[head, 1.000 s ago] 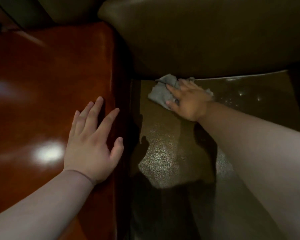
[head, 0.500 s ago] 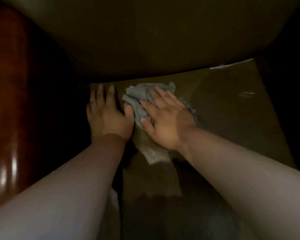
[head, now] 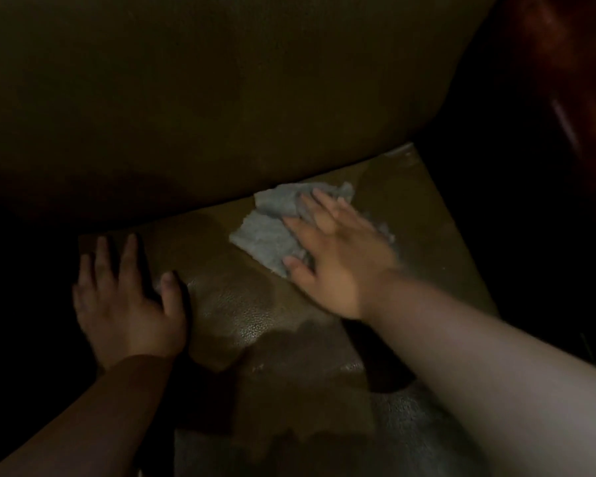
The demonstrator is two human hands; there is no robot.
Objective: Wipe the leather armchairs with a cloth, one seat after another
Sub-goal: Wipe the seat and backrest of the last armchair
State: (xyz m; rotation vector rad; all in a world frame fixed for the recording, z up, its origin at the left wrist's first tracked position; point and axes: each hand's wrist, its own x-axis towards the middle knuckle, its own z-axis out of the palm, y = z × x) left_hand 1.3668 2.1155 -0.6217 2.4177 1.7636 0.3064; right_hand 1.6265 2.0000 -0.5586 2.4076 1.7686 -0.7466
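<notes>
The right hand (head: 338,256) lies flat with its fingers straight and slightly spread, pressing a crumpled grey cloth (head: 272,232) onto the brown leather seat cushion (head: 241,315) of the armchair; the cloth sits at the back of the seat, just below the seam where the dark backrest (head: 203,98) meets it, and spills out from under the palm toward 10 o'clock and a little toward 3 o'clock. The left hand (head: 124,304) rests palm down on the seat's left edge, at about 8 o'clock from the cloth and apart from it, fingers straight and spread, thumb out to the side. A glossy reddish wooden surface (head: 578,80) shows dimly at 2 o'clock in the frame
</notes>
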